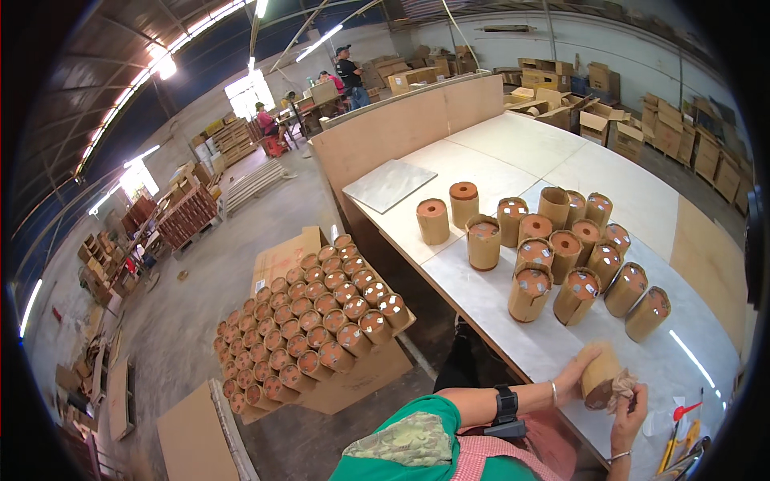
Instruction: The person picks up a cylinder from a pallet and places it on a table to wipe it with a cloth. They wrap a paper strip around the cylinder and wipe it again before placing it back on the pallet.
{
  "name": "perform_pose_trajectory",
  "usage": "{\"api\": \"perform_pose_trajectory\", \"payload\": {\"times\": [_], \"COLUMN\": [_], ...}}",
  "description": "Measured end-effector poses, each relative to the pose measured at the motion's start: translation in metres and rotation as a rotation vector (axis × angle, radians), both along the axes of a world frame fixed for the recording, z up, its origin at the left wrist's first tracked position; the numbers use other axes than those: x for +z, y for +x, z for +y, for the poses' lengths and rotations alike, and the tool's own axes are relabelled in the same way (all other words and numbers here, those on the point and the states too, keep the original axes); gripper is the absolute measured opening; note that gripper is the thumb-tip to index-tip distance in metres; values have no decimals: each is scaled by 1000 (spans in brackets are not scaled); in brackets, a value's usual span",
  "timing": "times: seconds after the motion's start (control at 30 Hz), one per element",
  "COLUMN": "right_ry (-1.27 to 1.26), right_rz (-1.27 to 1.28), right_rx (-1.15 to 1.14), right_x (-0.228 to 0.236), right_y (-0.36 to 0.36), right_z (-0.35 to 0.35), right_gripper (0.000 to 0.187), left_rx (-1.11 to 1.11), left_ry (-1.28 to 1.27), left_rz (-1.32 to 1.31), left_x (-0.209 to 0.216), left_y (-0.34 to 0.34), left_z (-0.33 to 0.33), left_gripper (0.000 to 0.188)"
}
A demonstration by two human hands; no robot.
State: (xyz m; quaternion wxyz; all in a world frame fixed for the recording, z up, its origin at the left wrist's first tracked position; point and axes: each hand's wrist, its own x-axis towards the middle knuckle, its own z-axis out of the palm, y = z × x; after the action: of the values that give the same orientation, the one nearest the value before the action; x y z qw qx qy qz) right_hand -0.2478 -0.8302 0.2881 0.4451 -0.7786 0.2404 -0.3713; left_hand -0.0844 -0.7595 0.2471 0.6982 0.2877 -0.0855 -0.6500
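My left hand (576, 375) is wrapped round a cylinder in brown paper (600, 370), which lies tilted on the tabletop near the front edge. At its lower end, my right hand (630, 417) pinches a crumpled light-brown wad (623, 386), either paper or cloth, and presses it against the cylinder. Beyond my hands stand several similar cylinders (566, 250) with reddish-brown tops, wrapped in brown paper. Some have a round hole in the top, others carry small white and grey patches.
Beside my right hand lie a red-handled tool (684, 412), a yellow-handled tool (667, 453) and clear plastic (659, 422). Left of the table, several wrapped cylinders (309, 321) stand in rows on cardboard. A grey slab (391, 185) rests at the table's left edge. People work far back.
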Motion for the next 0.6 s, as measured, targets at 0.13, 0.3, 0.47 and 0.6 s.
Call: {"api": "perform_pose_trajectory", "payload": {"times": [0.13,0.3,0.47,0.6], "right_ry": [-310,-186,-231,-343], "right_rz": [-33,-16,-28,9], "right_rx": [-82,-109,-97,-55], "right_x": [1,-2,-8,-5], "right_y": [23,40,44,59], "right_z": [-3,-21,-17,-6], "right_gripper": [7,11,10,12], "left_rx": [-198,-377,-628,-335], "left_ry": [24,340,512,475], "left_rz": [58,-421,-666,-1754], "left_x": [5,-3,-9,-3], "left_y": [-12,19,54,81], "left_z": [10,15,4,11], "left_gripper": [96,119,114,80]}}
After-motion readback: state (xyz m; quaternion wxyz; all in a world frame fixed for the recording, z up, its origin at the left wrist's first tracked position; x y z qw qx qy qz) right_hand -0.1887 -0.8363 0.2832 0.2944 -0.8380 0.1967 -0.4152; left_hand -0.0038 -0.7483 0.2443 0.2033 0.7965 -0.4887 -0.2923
